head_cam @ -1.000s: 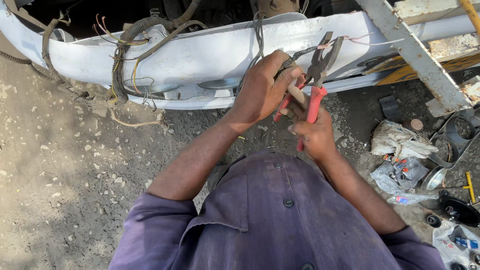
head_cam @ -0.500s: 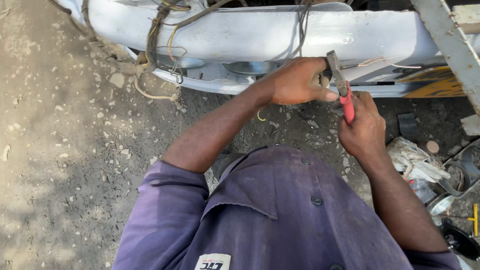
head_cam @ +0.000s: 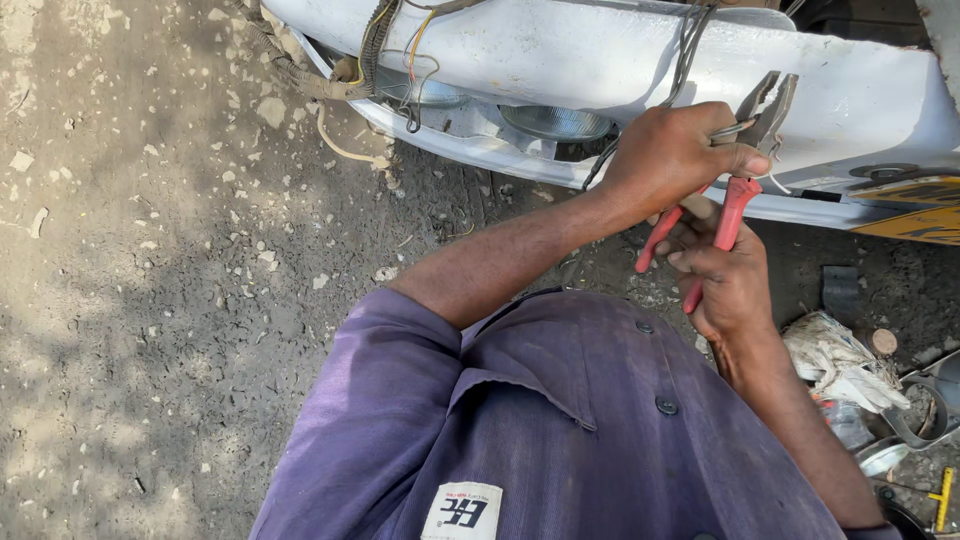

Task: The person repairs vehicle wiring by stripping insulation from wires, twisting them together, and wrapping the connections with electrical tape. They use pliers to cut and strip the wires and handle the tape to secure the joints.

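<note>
Dusty ground [head_cam: 150, 300] strewn with small stones and chips fills the left of the head view, mottled with shadow. Across the top lies a white car bumper [head_cam: 600, 60], its underside showing a round lamp [head_cam: 555, 122] and, to the left, a loose bundle of wires [head_cam: 385, 60] hanging from it onto the dirt.

Both arms reach out from a purple shirt [head_cam: 560, 430] with buttons and a small label at the collar. Its left hand [head_cam: 670, 155] is closed into a fist just below the bumper's edge, the fingers curled tight around a thin grey wire [head_cam: 690, 40] that runs up over the bumper, with the metal end of it poking out by the thumb. That right hand [head_cam: 725, 285] sits just beneath and touching the left one, its fingers wrapped around the red handles of a pair of pliers [head_cam: 745, 160]. The handles are held a little apart, and the metal jaws stand slightly spread against the white bumper, just beside the left thumb and the wire end.

At the lower right, a crumpled rag [head_cam: 840, 360] lies on the ground near a dark metal ring [head_cam: 925, 415] and 1 small yellow tool [head_cam: 940, 495] at the frame's edge.
</note>
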